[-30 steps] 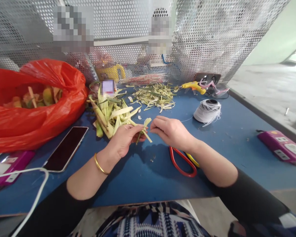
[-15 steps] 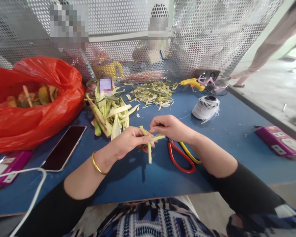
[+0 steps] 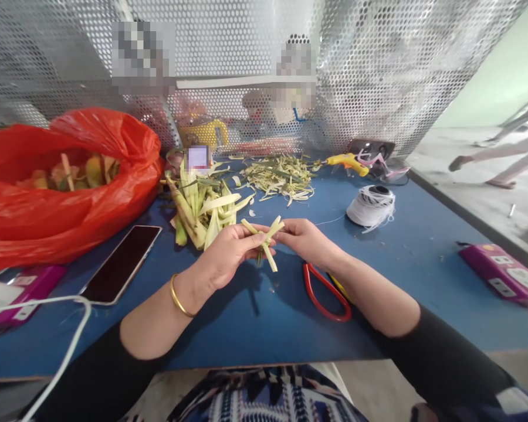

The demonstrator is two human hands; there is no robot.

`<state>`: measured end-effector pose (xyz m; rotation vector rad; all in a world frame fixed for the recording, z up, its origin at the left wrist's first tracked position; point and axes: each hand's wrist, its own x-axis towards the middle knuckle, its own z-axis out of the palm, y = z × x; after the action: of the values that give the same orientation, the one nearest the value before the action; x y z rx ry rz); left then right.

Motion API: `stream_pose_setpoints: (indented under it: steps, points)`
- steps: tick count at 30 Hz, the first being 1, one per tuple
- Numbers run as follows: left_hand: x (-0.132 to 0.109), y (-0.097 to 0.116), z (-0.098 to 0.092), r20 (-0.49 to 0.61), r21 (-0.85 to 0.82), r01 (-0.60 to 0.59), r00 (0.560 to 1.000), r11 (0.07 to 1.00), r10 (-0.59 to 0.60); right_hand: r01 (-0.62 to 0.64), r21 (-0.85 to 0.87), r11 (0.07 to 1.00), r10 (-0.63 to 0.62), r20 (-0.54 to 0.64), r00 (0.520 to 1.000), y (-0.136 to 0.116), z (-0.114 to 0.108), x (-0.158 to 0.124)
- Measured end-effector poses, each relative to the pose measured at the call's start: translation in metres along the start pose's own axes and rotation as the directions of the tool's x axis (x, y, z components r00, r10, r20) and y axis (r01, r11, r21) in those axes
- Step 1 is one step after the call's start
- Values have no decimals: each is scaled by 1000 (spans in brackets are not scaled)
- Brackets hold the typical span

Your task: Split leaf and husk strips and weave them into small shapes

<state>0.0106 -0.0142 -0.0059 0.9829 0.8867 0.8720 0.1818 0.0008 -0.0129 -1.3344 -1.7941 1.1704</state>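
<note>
Between thumb and fingers, my left hand (image 3: 233, 252) holds a small bundle of pale green husk strips (image 3: 271, 261), which cross and stick out several ways. Against the right side of this bundle, the fingers of my right hand (image 3: 310, 239) are pinched together. What lies inside that pinch is too small to make out. A thin white thread runs from a spool of white thread (image 3: 370, 208) towards the back of my right hand. Red-and-yellow-handled scissors (image 3: 328, 293) lie under my right forearm, their blades hidden.
Corn husks (image 3: 198, 217) are heaped beyond my left hand, with shredded husk strips (image 3: 281, 176) behind. A red plastic bag (image 3: 127, 199) and a phone (image 3: 121, 264) lie left. At the right are a yellow glue gun (image 3: 347, 162), safety glasses (image 3: 385, 167) and a purple power strip (image 3: 504, 269).
My right hand has come down onto the husk strips and now touches them. The bundle has turned in my left hand. The view has shifted slightly; a person's legs at the right have moved.
</note>
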Motion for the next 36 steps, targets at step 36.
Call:
stream_pose_setpoints:
  steps: [36]
  points:
    - [-2,-9,3,125,397,-68,992,915,20,456,-186,870,-464,0,886,-9,-7,-6]
